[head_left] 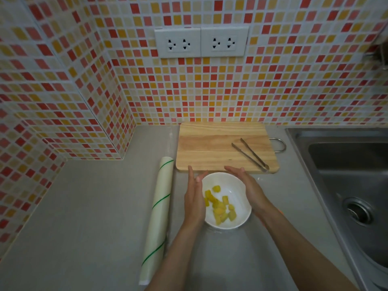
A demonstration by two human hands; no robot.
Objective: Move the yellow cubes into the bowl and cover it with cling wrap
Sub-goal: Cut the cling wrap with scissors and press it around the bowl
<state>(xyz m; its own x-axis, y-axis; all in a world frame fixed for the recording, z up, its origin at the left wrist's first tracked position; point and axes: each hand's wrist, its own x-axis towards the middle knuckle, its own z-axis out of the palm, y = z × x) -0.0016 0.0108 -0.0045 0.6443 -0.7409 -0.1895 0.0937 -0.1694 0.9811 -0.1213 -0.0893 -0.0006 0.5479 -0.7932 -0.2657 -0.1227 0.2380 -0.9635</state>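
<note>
**A:** On the grey counter, head view: the white bowl (227,201) sits just in front of the cutting board (222,147), and the yellow cubes (220,206) are all inside it. The board is bare but for the tongs (251,154).

**B:** So the moving looks done. And the wrap?

**A:** The cling wrap roll (157,219) lies left of the bowl. Is film stretched over the rim? Too faint to tell, though there's a sheen on the counter around it.

**B:** Hands?

**A:** The left hand (194,199) presses flat against the bowl's left side, the right hand (246,185) against its right. Both spread, fingers straight, gripping nothing, bowl between them. I'd say they're smoothing or sealing.
</note>
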